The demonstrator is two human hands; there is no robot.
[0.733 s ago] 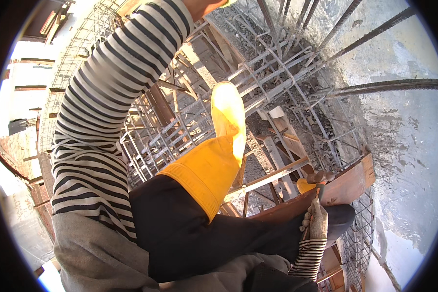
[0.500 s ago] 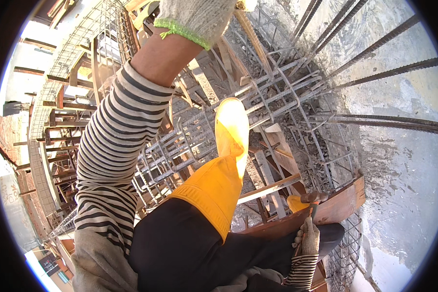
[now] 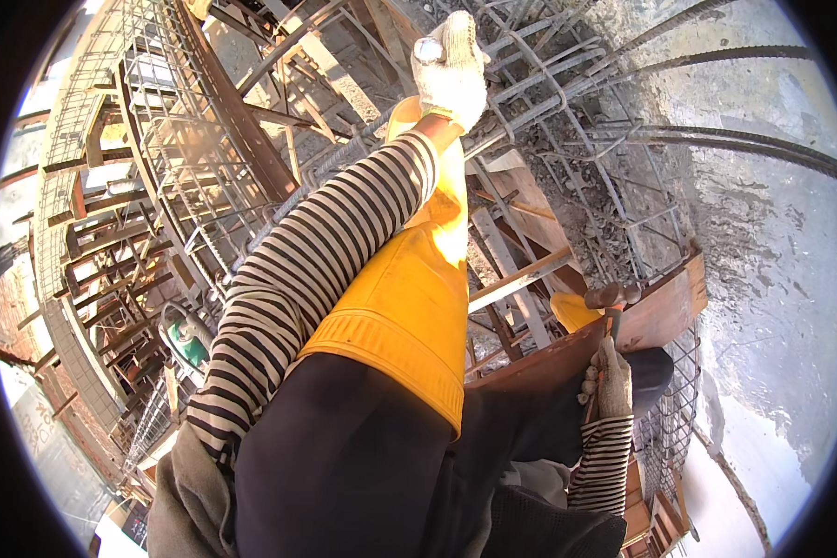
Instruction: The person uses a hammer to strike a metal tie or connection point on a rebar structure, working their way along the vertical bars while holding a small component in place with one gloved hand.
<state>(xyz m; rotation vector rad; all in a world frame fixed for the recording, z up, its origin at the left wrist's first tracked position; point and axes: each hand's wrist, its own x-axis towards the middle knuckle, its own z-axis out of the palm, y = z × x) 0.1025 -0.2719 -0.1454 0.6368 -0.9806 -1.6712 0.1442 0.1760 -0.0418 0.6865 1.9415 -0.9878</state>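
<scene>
Left hand [image 3: 451,70], in a white knitted glove, is extended far up the scene on a black-and-white striped sleeve [image 3: 316,270] and is closed around a small shiny metal object [image 3: 428,48], held at the top of the fist; what the object is cannot be told. The fist lies against the rebar cage [image 3: 567,93], a lattice of grey ribbed bars and ties that fills the far middle and right of the view. Right hand [image 3: 609,381], also gloved, sits low and to the right, closed on the handle of a hammer [image 3: 610,299] whose dark head stands just above the knuckles. The hammer is beside a rust-brown timber form board [image 3: 665,307] running across the near right. A yellow rubber boot [image 3: 409,298] over dark trousers [image 3: 344,456] occupies the centre, its toe pointing far toward the left hand. Further rebar frames and timber planks [image 3: 232,121] stand to the left. Rough grey concrete [image 3: 763,232] lies on the right.
</scene>
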